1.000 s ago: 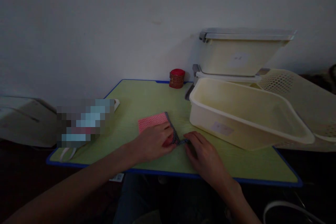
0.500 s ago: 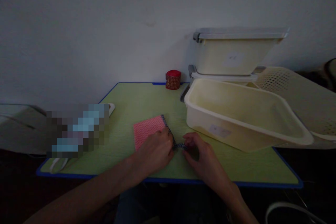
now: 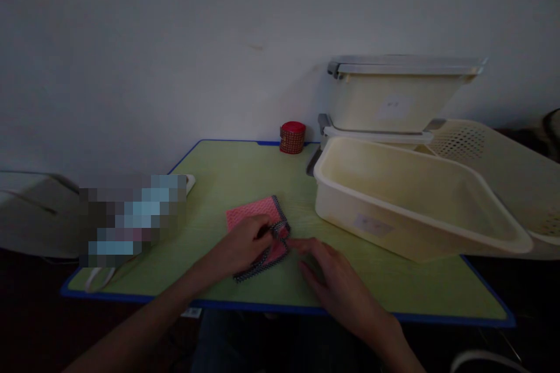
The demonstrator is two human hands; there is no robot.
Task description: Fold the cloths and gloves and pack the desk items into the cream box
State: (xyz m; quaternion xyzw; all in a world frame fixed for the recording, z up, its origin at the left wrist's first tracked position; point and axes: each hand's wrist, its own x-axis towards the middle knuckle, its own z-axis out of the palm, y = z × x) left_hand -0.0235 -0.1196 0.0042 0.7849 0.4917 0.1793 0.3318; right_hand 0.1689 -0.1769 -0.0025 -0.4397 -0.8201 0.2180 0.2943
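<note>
A pink textured cloth [image 3: 251, 210] with black-and-white edging lies folded on the green tabletop. My left hand [image 3: 247, 245] rests over its middle, the fingers closed on the cloth near a bunched, turned-up bit of edging. Part of the cloth is hidden beneath that hand. At the cloth's right edge, my right hand [image 3: 328, 271] has its index finger stretched out, the tip at or very near the edging. Its thumb is apart from the fingers, and nothing shows between them.
An empty cream plastic bin [image 3: 420, 198] stands on the right of the table [image 3: 236, 166]. Behind it are a lidded box [image 3: 385, 99] on another and a perforated basket [image 3: 516, 169]. A red woven roll [image 3: 292, 137] sits by the wall. A blurred-out object [image 3: 140, 215] lies left.
My right hand has let go of the edging strip and its fingers have opened. The cloth's near part now shows, with its edging bunched under my left hand, which has shifted left.
</note>
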